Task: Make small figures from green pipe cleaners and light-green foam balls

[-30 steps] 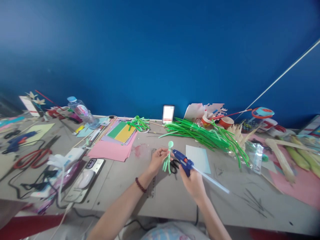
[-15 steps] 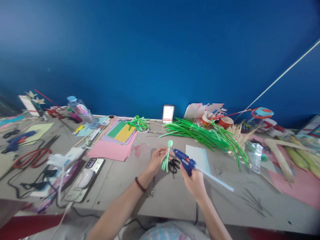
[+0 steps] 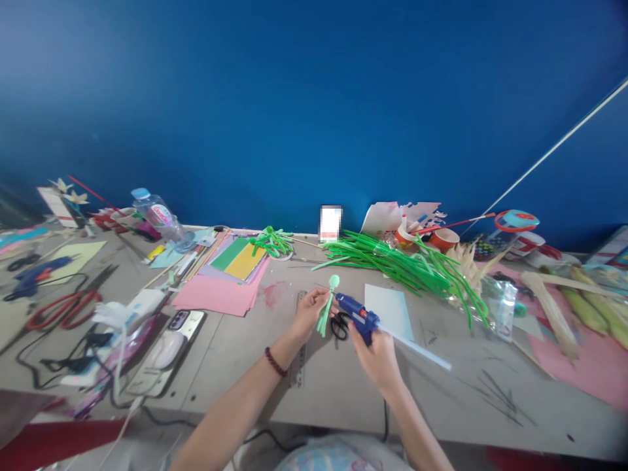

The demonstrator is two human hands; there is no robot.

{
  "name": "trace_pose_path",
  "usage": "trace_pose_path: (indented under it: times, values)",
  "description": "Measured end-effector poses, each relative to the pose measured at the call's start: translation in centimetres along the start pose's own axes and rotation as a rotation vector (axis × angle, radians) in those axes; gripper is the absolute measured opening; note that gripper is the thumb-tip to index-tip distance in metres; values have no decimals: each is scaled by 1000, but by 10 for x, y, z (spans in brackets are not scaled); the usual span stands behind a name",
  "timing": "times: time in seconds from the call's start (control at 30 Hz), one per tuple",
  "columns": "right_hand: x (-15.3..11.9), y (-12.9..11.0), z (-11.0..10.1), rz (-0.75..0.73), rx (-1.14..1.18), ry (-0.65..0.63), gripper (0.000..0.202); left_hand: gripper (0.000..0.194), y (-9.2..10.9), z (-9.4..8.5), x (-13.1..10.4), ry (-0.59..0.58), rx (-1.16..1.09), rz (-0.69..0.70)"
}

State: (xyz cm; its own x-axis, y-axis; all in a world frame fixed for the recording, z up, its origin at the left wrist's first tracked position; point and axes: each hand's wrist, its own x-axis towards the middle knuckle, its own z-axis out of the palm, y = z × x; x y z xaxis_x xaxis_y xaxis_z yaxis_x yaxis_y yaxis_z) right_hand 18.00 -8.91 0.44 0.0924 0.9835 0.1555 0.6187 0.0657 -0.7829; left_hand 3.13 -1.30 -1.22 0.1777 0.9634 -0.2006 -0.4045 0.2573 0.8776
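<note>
Between the fingers of my left hand (image 3: 310,310) is a pale green pipe-cleaner figure (image 3: 333,282), with a round top and several strands hanging down. My right hand (image 3: 377,356) is closed round a blue hot glue gun (image 3: 356,311), whose nozzle points left and lies right by the figure; whether it touches I cannot tell. A long translucent glue stick (image 3: 417,350) sticks out of the gun's back. Black-handled scissors (image 3: 339,326) lie on the table under the gun, partly covered. A ruler (image 3: 297,373) lies beneath my left forearm.
Green pipe cleaners (image 3: 397,261) are heaped at the back, right of centre. Coloured paper sheets (image 3: 216,294), a phone (image 3: 169,353), red-handled scissors (image 3: 63,309) and a plastic bottle (image 3: 159,216) stand or lie leftward. A white sheet (image 3: 387,304) lies behind the glue gun; corn husks (image 3: 552,314) are far right.
The glue gun in my right hand has moved slightly left, its nozzle now closer to the pipe-cleaner figure. The figure's hanging strands have swung a little left; my left hand stays nearly still.
</note>
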Motion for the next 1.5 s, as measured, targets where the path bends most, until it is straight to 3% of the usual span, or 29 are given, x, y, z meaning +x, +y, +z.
trace_pose_path:
  times: [0.53, 0.7, 0.9, 1.03, 1.17, 1.27, 1.33, 1.4, 1.5]
  values:
    - [0, 5, 2, -35, -57, 67, 33, 37, 4, 1, -4, -46, 18, 15]
    - [-3, 4, 0, -7, -4, 60, 35, 39, 1, -1, -2, -13, -7, 21]
    - [-7, 7, -16, 173, 304, -58, 48, 42, -2, -5, 3, 102, -29, 35]
    - [-6, 22, -42, 382, 661, 56, 42, 42, -1, -6, 3, 134, -38, 41]
    - [-2, 49, -68, 529, 764, 133, 47, 42, -1, -6, 2, 145, -39, 21]
    - [1, 72, -79, 641, 648, 122, 46, 42, -2, -7, 3, 141, -37, 5]
    - [5, 85, -84, 712, 429, 96, 50, 42, -3, -8, 4, 143, -37, 4]
    - [9, 94, -88, 697, 114, 34, 56, 42, -3, -8, 5, 144, -42, 12]
    - [18, 98, -91, 556, -273, -128, 57, 41, -3, -9, 5, 143, -40, 24]
